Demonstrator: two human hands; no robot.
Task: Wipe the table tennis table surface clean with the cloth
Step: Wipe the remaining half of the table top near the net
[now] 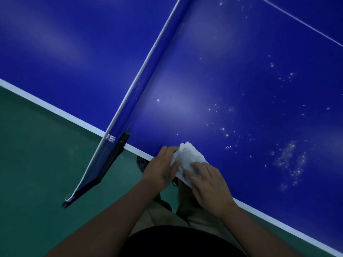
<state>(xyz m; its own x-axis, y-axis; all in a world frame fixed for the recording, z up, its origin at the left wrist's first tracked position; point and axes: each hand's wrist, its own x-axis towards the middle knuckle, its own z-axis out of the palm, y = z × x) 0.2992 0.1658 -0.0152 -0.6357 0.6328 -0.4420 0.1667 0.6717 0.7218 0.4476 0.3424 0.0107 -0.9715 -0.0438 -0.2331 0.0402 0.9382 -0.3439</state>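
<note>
The white cloth is bunched up right at the near edge of the blue table, partly over the white border line, a little to the right of the net post. Both hands are on it: the left hand grips its left side with fingers curled around the fabric, and the right hand grips the lower right part, fingers bent over the top. Lots of white specks and dusty smears are scattered over the table to the right of the cloth, well apart from it. The net runs diagonally up the table, and past the edge there's green floor.
</note>
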